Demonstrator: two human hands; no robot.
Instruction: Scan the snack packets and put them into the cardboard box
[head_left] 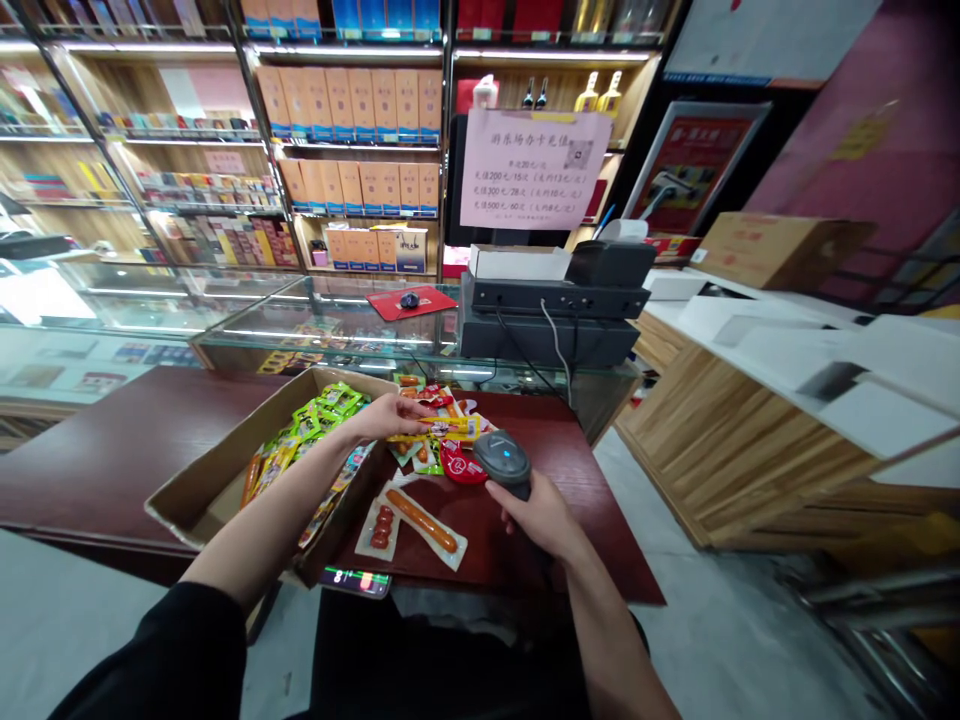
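My left hand [394, 417] is closed on a yellow snack packet [454, 428], held over a heap of snack packets. In my right hand [544, 515] is a dark barcode scanner [504, 460] with a small blue light, its head close to the yellow packet's right end. Beneath them lies a red packet [459, 464]. Nearer to me on the dark red table [592, 520] are a long packaged sausage [424, 522] and a smaller pack of round sausages [382, 527]. An open cardboard box [202, 485] of green and yellow packets [311, 425] stands under my left forearm.
A phone [356, 581] lies at the table's front edge. Beyond the table stand a glass display counter [337, 310] with a mouse [409, 300] on a red mat, and a black cash register unit [551, 320] with hanging cables. White-topped wooden cabinets [712, 430] are at the right.
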